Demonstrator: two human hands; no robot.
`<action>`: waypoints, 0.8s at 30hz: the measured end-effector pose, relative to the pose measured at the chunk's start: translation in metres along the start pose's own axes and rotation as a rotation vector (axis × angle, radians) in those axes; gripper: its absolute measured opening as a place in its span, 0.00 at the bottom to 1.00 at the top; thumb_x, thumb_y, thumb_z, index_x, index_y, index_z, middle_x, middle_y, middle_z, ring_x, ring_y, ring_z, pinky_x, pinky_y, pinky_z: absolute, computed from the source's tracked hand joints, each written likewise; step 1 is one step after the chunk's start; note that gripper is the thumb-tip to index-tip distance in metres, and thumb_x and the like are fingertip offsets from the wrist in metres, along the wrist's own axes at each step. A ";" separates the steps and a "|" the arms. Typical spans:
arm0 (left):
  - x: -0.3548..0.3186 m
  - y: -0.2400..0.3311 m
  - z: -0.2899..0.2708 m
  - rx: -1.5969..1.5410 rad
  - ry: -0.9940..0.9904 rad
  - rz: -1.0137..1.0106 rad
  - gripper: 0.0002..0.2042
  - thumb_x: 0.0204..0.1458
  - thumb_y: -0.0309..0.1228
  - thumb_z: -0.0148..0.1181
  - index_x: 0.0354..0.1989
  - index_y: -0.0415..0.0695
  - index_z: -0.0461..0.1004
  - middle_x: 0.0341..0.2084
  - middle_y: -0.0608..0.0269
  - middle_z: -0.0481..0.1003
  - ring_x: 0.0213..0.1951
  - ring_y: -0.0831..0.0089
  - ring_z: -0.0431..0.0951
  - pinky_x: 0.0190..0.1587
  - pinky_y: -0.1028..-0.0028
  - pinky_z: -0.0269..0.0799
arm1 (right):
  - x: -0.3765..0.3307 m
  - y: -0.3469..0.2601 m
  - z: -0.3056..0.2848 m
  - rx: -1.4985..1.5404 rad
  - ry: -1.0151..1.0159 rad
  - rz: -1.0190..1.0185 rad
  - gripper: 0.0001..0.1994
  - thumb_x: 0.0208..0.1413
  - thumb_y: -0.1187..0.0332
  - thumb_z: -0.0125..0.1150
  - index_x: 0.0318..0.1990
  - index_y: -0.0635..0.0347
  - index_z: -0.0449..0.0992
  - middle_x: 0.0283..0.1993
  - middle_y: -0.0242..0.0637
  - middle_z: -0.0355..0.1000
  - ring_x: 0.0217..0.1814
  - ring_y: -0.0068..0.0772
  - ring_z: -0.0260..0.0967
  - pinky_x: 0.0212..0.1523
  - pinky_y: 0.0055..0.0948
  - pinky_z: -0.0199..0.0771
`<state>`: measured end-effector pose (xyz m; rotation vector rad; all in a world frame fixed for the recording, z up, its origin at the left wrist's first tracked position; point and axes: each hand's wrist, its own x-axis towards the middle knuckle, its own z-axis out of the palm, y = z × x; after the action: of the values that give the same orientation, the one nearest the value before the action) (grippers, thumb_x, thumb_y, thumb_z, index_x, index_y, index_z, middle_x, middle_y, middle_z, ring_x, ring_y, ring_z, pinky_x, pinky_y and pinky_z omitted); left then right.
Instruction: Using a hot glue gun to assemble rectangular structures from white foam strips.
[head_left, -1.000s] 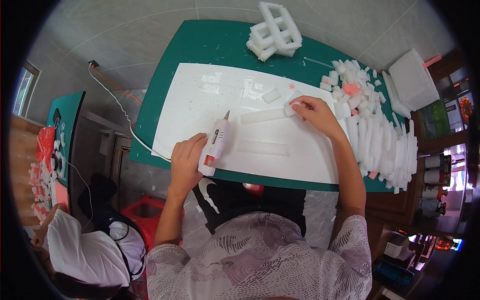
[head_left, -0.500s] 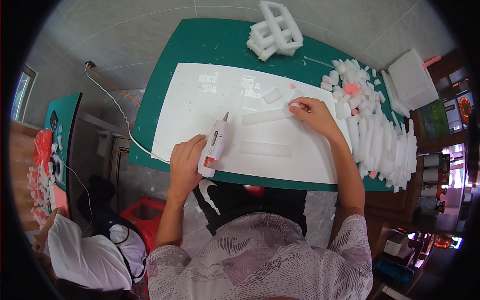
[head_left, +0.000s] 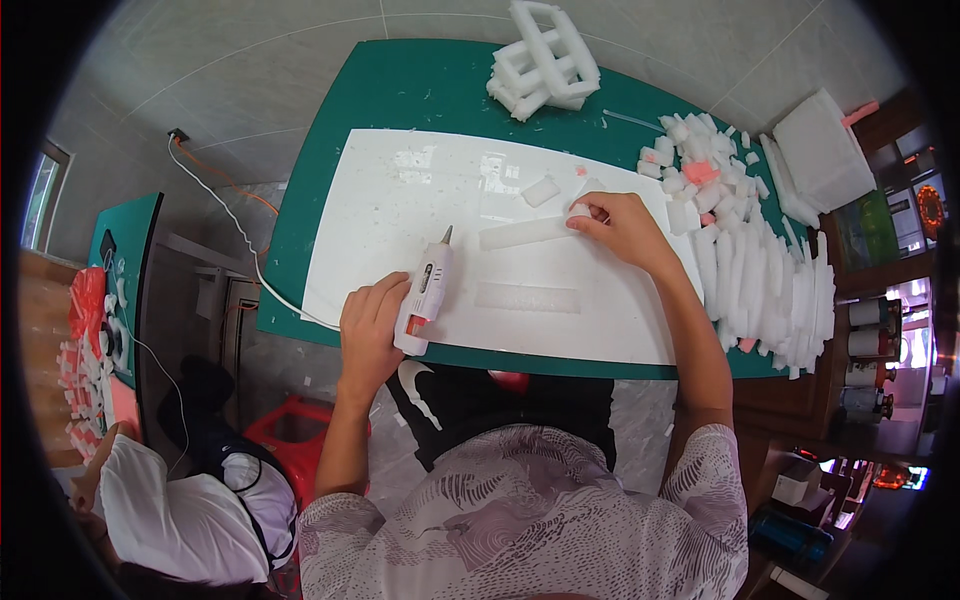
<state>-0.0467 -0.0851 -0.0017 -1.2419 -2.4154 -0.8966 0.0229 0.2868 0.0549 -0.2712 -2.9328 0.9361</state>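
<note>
My left hand [head_left: 372, 328] is wrapped round a white glue gun [head_left: 428, 288], whose metal nozzle points away from me above a white board [head_left: 375, 230]. The thumb and fingers of my right hand [head_left: 628, 230] pinch a small white foam block [head_left: 579, 210] at the right end of a flat foam strip [head_left: 520, 233]. Whether block and strip are joined there is hidden by my fingertips. Nearer to me lies a second foam strip [head_left: 527, 297], apart from both hands. A short foam block [head_left: 541, 191] rests just beyond the first strip.
An openwork foam structure [head_left: 545, 65] stands on the green table [head_left: 400, 85] at the back. Foam bits [head_left: 700, 150] and long foam sticks [head_left: 765, 290] are heaped on the right. The gun's white cord [head_left: 245, 235] runs left to the wall. A person [head_left: 185, 500] sits at lower left.
My right hand has shifted slightly left with the small foam block, along the strip's right end. My left hand and the glue gun have hardly moved.
</note>
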 end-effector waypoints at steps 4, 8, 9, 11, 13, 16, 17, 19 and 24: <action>0.002 0.001 0.000 -0.008 0.004 0.005 0.21 0.43 0.28 0.64 0.49 0.36 0.75 0.50 0.52 0.78 0.44 0.53 0.77 0.47 0.61 0.69 | 0.000 0.001 0.003 -0.023 0.016 -0.002 0.14 0.56 0.61 0.69 0.41 0.64 0.82 0.31 0.43 0.78 0.30 0.32 0.72 0.37 0.28 0.72; 0.002 0.001 0.001 0.000 0.000 0.001 0.21 0.43 0.28 0.64 0.49 0.36 0.75 0.50 0.52 0.78 0.44 0.53 0.77 0.47 0.61 0.70 | 0.001 0.001 0.006 -0.035 0.011 0.007 0.14 0.56 0.61 0.69 0.41 0.64 0.82 0.31 0.43 0.78 0.31 0.33 0.72 0.38 0.28 0.72; 0.003 0.001 0.001 -0.004 -0.004 -0.002 0.21 0.43 0.28 0.64 0.49 0.36 0.75 0.50 0.52 0.78 0.44 0.53 0.77 0.47 0.61 0.70 | 0.001 0.000 0.007 -0.043 0.008 0.001 0.15 0.55 0.61 0.70 0.41 0.64 0.82 0.31 0.43 0.78 0.31 0.33 0.72 0.38 0.28 0.72; 0.003 0.001 0.001 -0.007 -0.007 -0.002 0.21 0.43 0.28 0.64 0.49 0.36 0.75 0.50 0.52 0.78 0.44 0.53 0.77 0.47 0.61 0.70 | 0.000 -0.003 0.004 -0.052 -0.009 0.011 0.14 0.55 0.62 0.70 0.42 0.64 0.81 0.32 0.43 0.78 0.32 0.34 0.72 0.39 0.29 0.72; 0.003 -0.001 0.003 -0.007 0.029 0.015 0.22 0.40 0.27 0.67 0.47 0.38 0.76 0.49 0.55 0.78 0.41 0.56 0.76 0.45 0.62 0.69 | 0.000 -0.003 0.002 -0.061 -0.026 0.019 0.14 0.55 0.63 0.70 0.44 0.64 0.81 0.32 0.43 0.78 0.32 0.34 0.72 0.39 0.29 0.72; 0.002 -0.001 0.004 -0.014 0.033 0.014 0.22 0.39 0.26 0.67 0.47 0.38 0.76 0.49 0.55 0.78 0.41 0.56 0.76 0.44 0.62 0.70 | -0.004 0.004 0.002 0.019 -0.039 -0.003 0.14 0.55 0.68 0.69 0.47 0.63 0.80 0.35 0.44 0.77 0.34 0.36 0.72 0.42 0.31 0.73; 0.003 -0.001 0.005 -0.015 0.034 0.017 0.22 0.39 0.26 0.67 0.47 0.38 0.76 0.49 0.55 0.78 0.41 0.56 0.76 0.44 0.62 0.70 | -0.004 0.006 0.004 0.024 -0.023 -0.017 0.14 0.55 0.70 0.69 0.47 0.63 0.79 0.35 0.45 0.77 0.35 0.37 0.73 0.42 0.32 0.73; 0.003 -0.002 0.005 -0.008 0.031 0.013 0.22 0.39 0.26 0.67 0.47 0.38 0.76 0.49 0.56 0.78 0.41 0.56 0.76 0.45 0.62 0.70 | -0.004 0.008 0.005 0.028 -0.004 -0.030 0.14 0.54 0.72 0.68 0.48 0.64 0.78 0.36 0.45 0.77 0.36 0.39 0.73 0.43 0.32 0.73; 0.003 -0.002 0.005 -0.010 0.027 0.010 0.22 0.39 0.26 0.67 0.47 0.38 0.76 0.49 0.56 0.78 0.42 0.56 0.76 0.45 0.62 0.70 | -0.001 0.007 0.009 -0.082 0.017 -0.052 0.12 0.54 0.72 0.67 0.45 0.67 0.78 0.36 0.48 0.77 0.36 0.43 0.73 0.43 0.34 0.74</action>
<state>-0.0499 -0.0810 -0.0048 -1.2368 -2.3844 -0.9176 0.0239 0.2870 0.0435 -0.2036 -2.9519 0.8043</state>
